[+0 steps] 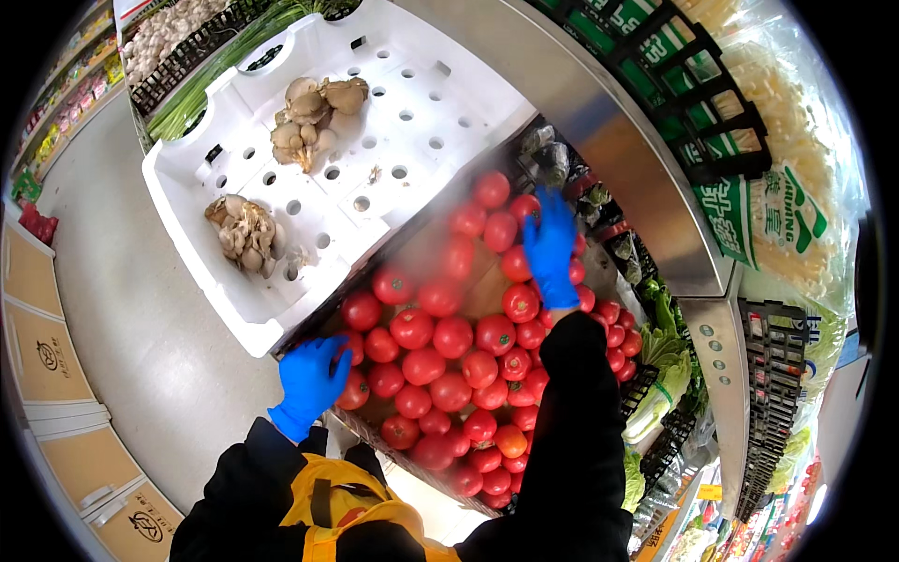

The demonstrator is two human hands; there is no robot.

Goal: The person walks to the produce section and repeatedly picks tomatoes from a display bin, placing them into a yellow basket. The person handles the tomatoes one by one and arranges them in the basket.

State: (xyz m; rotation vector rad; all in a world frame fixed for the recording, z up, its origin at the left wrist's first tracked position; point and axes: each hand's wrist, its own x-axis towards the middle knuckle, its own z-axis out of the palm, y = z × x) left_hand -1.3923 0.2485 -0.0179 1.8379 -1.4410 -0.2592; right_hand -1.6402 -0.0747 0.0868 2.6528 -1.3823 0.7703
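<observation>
Red tomatoes (453, 337) lie heaped in a display bin before me, with brown lining showing between some of them. My right hand (551, 246), in a blue glove, reaches to the far right part of the heap. Its thumb and fingers close around a tomato (524, 208) there. At the bin's near left corner, my left hand (309, 383), also gloved in blue, has its fingers curled against a tomato (354, 347). Whether it grips this tomato or only rests on it is unclear. A hazy blur covers the upper left of the heap.
A white plastic crate (414, 186) with oyster mushroom clusters (309, 123) borders the bin at upper left. A steel shelf edge (653, 190) rises on the right, carrying bagged enoki mushrooms (793, 161). Wrapped leafy greens (660, 393) sit right of the tomatoes. Grey floor (133, 295) runs along the left.
</observation>
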